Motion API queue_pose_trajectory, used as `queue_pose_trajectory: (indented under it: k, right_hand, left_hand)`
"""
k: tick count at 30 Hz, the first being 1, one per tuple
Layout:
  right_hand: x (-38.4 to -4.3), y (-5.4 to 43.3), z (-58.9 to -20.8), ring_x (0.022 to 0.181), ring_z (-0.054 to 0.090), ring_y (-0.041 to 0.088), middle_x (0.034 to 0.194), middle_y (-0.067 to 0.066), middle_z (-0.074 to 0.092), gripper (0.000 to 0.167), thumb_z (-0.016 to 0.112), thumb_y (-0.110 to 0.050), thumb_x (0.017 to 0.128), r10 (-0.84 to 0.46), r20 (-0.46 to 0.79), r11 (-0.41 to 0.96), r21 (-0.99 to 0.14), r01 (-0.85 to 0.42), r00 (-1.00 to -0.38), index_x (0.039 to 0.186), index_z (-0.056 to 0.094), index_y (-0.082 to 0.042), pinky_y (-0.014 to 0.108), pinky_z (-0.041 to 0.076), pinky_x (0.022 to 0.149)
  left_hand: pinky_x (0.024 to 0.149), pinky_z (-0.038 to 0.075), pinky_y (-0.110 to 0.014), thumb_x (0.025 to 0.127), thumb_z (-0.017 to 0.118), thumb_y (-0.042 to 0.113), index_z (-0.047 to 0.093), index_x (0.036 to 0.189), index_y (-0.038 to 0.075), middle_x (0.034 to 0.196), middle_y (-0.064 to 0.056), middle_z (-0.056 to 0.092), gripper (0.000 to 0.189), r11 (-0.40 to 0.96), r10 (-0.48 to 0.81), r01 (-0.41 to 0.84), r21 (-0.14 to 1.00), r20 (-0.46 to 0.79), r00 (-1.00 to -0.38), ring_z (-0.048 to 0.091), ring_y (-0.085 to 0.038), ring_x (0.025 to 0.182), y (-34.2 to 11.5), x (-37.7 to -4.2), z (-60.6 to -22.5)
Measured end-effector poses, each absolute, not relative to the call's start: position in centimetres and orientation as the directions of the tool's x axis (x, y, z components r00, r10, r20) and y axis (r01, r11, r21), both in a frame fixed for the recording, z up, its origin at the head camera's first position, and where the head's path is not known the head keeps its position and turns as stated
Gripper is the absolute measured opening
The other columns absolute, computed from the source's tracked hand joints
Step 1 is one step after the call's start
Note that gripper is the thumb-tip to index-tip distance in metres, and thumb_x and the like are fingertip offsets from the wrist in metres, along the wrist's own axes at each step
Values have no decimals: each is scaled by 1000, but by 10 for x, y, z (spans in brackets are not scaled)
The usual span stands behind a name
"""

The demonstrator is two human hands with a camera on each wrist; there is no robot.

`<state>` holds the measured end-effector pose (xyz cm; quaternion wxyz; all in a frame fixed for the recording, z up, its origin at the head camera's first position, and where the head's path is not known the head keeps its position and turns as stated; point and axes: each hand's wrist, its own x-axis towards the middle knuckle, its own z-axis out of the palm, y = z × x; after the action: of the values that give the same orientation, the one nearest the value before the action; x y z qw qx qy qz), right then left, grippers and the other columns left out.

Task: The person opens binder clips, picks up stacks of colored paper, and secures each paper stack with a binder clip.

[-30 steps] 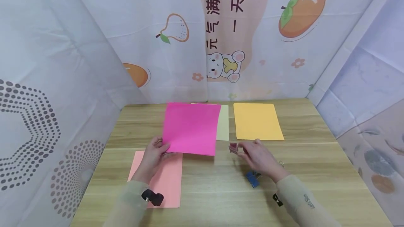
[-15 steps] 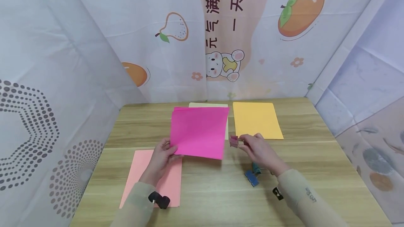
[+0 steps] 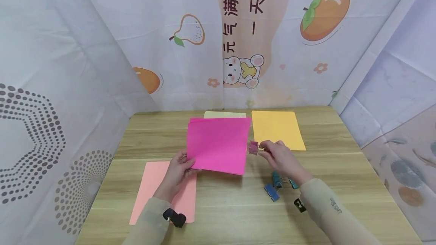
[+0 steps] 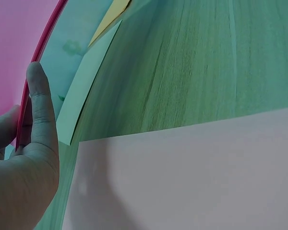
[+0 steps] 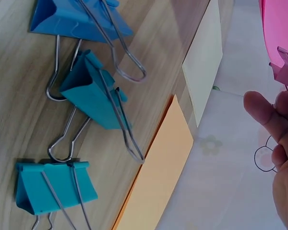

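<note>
My left hand [image 3: 179,169] grips a thin stack of bright pink paper [image 3: 218,144] by its lower left corner, thumb in front and fingers behind. The stack is held up above the table, its sheets slightly fanned at the upper left. In the left wrist view the stack's red-pink edge [image 4: 42,45] runs along a straight finger. With thumb and fingers, my right hand [image 3: 281,160] pinches a small pink binder clip [image 3: 253,147] by its wire handles. The clip's mouth faces the stack's right edge and, in the right wrist view, overlaps the pink paper [image 5: 282,28].
Salmon paper [image 3: 147,188] lies at the left, under the left forearm. Behind are pale green paper [image 3: 225,114] and orange-yellow paper [image 3: 277,129]. Near the right forearm lie a blue clip [image 3: 271,192], teal clips [image 3: 277,179] and a black clip [image 3: 300,205]. Curtains enclose the wooden table [image 3: 235,214].
My left hand has carried the pink stack to the right and a little nearer. The right hand has moved slightly up and turned, bringing the clip to the stack's right edge.
</note>
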<state>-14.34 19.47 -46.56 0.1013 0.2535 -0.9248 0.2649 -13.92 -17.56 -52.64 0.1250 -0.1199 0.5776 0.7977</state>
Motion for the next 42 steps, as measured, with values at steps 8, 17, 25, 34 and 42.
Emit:
queue_pose_trajectory:
  k: [8,17,25,34,42]
  right_hand:
    - [-148,195,-462,77,50,19,88,-1,70,14,68,-14,98,-388,280,740,-473,-478,-878,109,66,-5,40,45,73]
    - [-150,196,-461,73,47,17,83,-3,65,16,68,-18,99,-358,221,740,-524,-420,-907,110,66,-6,34,41,68]
    - [-152,196,-459,61,47,10,71,-1,60,17,63,-19,102,-365,123,703,-613,-359,-923,112,65,-5,27,42,57]
    - [-153,194,-456,61,55,11,71,5,61,25,59,-23,105,-388,22,661,-690,-295,-921,120,62,-3,28,46,58]
    - [-153,192,-456,70,61,18,83,2,64,39,59,-33,105,-373,-73,659,-723,-208,-925,129,59,-3,32,51,65]
  left_hand:
    - [81,62,-37,101,55,-5,50,131,3,117,-14,63,32,-290,88,-335,896,-324,-942,72,-23,92,-172,-136,-524]
    - [81,62,-38,101,58,-1,50,134,6,120,-13,64,35,-268,93,-355,896,-343,-935,73,-25,92,-171,-135,-525]
    - [83,61,-39,101,58,-1,50,136,7,123,-14,64,37,-257,97,-354,899,-340,-935,73,-25,96,-170,-135,-523]
    - [79,62,-38,101,57,-2,50,135,6,120,-14,65,36,-260,119,-351,899,-331,-936,72,-25,90,-167,-134,-524]
    - [80,62,-41,101,56,-3,50,136,6,119,-15,64,37,-254,134,-344,904,-319,-938,73,-26,92,-164,-133,-527]
